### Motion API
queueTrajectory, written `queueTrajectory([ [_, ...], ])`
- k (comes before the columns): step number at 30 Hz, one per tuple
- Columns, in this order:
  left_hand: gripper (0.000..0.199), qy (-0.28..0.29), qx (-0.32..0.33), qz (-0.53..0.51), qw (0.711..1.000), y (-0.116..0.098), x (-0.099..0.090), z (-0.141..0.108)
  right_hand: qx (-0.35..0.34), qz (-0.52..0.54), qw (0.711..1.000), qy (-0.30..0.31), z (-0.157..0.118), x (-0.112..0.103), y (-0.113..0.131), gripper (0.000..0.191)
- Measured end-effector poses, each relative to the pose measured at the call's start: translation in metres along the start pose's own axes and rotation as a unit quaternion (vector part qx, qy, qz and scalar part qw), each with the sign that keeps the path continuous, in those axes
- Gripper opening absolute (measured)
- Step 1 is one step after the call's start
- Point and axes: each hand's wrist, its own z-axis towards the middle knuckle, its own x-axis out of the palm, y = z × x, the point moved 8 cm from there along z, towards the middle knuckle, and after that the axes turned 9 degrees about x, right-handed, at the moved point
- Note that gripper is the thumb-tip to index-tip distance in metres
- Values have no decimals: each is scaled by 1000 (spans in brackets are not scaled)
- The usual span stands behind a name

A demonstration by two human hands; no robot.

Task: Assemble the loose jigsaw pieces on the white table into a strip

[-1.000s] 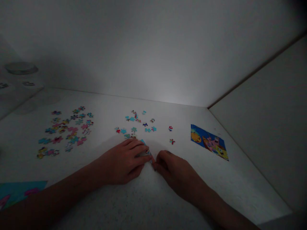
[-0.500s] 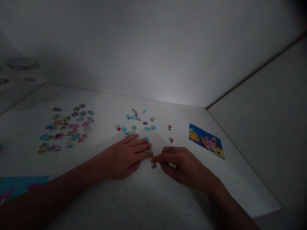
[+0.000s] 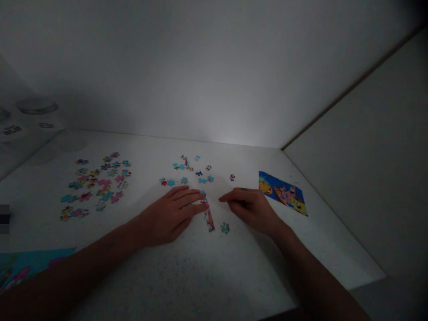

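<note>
Firstly, a joined strip of jigsaw pieces (image 3: 207,217) was logged near the middle of the white desk (image 3: 234,276), toward its front edge. Its far end was covered by the left hand (image 3: 169,215), whose fingers (image 3: 192,200) were laid flat and close together across it, not clamped. Its pink-and-red near end was left exposed. The right hand (image 3: 250,207) was placed just beside the strip, without touching it. Its fingers (image 3: 239,195) were loosely curled together, with the forefinger extended toward the strip; whether anything was pinched among them could not be told in the dim light. A single loose teal jigsaw piece (image 3: 225,228) was noted on the desk just below the right hand.

Further items were listed as follows. A row and scatter of loose pieces (image 3: 187,174) was spread beyond the hands, mostly teal with some red and dark blue. A larger heap of mixed pieces (image 3: 96,185) was placed toward the desk's left side. A cartoon picture card (image 3: 282,193) lay near the right edge, tilted, and a blue printed sheet (image 3: 33,263) was partly seen at the front left corner.
</note>
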Motion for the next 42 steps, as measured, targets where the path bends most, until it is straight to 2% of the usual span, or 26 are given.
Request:
queueTrajectory([
  [3,37,-73,-26,17,997,2,-20,-4,17,11,1000,21,6,4,-11,28],
  [7,31,-182,-90,26,979,12,-48,-16,5,20,999,44,9,6,-13,28],
  [11,30,-214,-141,21,966,25,-64,-25,0,21,998,66,9,10,-11,26],
  [14,29,-163,-145,25,976,30,-62,-25,-13,22,996,87,7,16,-5,23],
  [19,21,-26,-116,63,991,28,-44,-22,-43,27,994,94,5,23,5,14],
  [22,15,51,-114,72,990,28,-34,-23,-56,18,994,91,4,26,8,14],
  [25,21,119,-125,66,983,28,-28,-26,-61,6,994,91,4,28,10,14],
  [28,20,159,-117,66,978,26,-22,-26,-66,8,994,91,4,29,11,12],
  [30,10,165,-108,67,978,24,-17,-24,-69,13,994,89,4,30,13,12],
  [32,16,151,-110,71,980,24,-13,-20,-70,16,994,82,5,29,13,13],
  [37,25,70,-147,68,984,23,-3,-11,-76,20,993,85,5,29,13,18],
  [42,22,73,-159,43,984,21,7,-12,-84,6,989,120,2,32,16,24],
])
